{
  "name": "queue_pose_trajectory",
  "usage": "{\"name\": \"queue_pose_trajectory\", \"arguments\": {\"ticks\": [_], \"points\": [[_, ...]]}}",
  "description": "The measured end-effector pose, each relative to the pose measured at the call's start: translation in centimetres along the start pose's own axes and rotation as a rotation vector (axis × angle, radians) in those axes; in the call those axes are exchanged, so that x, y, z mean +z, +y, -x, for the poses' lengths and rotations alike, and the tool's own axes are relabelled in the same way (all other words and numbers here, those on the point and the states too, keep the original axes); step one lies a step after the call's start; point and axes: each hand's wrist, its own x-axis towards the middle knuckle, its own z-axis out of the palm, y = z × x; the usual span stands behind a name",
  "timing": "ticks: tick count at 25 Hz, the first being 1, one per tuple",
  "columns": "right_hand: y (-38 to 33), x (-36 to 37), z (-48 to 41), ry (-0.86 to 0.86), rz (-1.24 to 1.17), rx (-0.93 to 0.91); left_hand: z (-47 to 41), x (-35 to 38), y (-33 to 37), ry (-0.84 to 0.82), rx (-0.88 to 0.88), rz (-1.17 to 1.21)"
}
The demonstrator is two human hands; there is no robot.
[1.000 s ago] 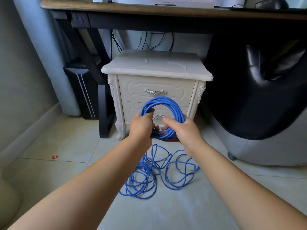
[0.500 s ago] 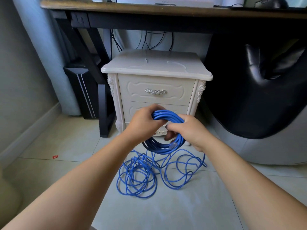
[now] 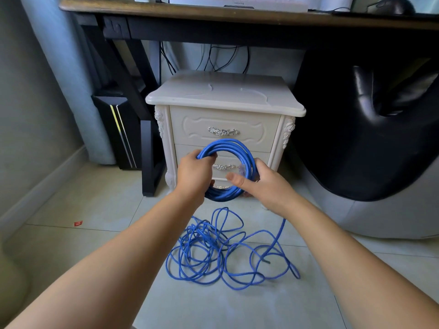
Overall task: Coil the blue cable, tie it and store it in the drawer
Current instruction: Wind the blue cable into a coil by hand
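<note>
A blue cable coil (image 3: 228, 146) stands upright in front of the cream bedside cabinet (image 3: 223, 96). My left hand (image 3: 193, 174) grips the coil's left side. My right hand (image 3: 263, 184) holds its right side, thumb out, with a clear plug end beside the fingers. The rest of the blue cable (image 3: 213, 252) lies in loose tangled loops on the tiled floor below, one strand rising to my right hand. Both drawers are closed: the top drawer (image 3: 223, 131) and the lower drawer (image 3: 223, 166), partly hidden behind the coil.
A wooden desk (image 3: 213, 13) spans overhead with black legs (image 3: 147, 162) left of the cabinet. A black computer tower (image 3: 118, 134) stands at the left. A large black and grey chair (image 3: 370, 138) fills the right. A small red scrap (image 3: 78, 223) lies on the floor.
The coil went from upright to tipped low and flat, then back up to upright in front of the drawers. Another length of cable has come off the floor pile.
</note>
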Motion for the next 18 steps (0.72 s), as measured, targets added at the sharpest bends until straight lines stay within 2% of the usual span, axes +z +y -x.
{"name": "queue_pose_trajectory", "arguments": {"ticks": [3, 6, 11, 15, 18], "points": [[-0.3, 1.4, 0.4, 0.079, -0.008, 0.016, 0.1, 0.3, -0.2, 0.091, -0.075, 0.154], [-1.0, 2.9, 1.0, 0.141, -0.239, 0.065, 0.9, 0.9, 0.0, 0.149, -0.126, 0.242], [-0.8, 3.1, 0.2, 0.240, -0.588, 0.097, 1.9, 1.6, -0.6, 0.011, -0.190, 0.324], [0.2, 1.6, -0.7, 0.285, -0.507, 0.080, 1.7, 0.8, -0.6, -0.160, -0.169, 0.150], [0.3, 0.7, -0.9, 0.260, -0.243, 0.009, 1.3, 0.1, -0.5, -0.206, 0.035, -0.036]]}}
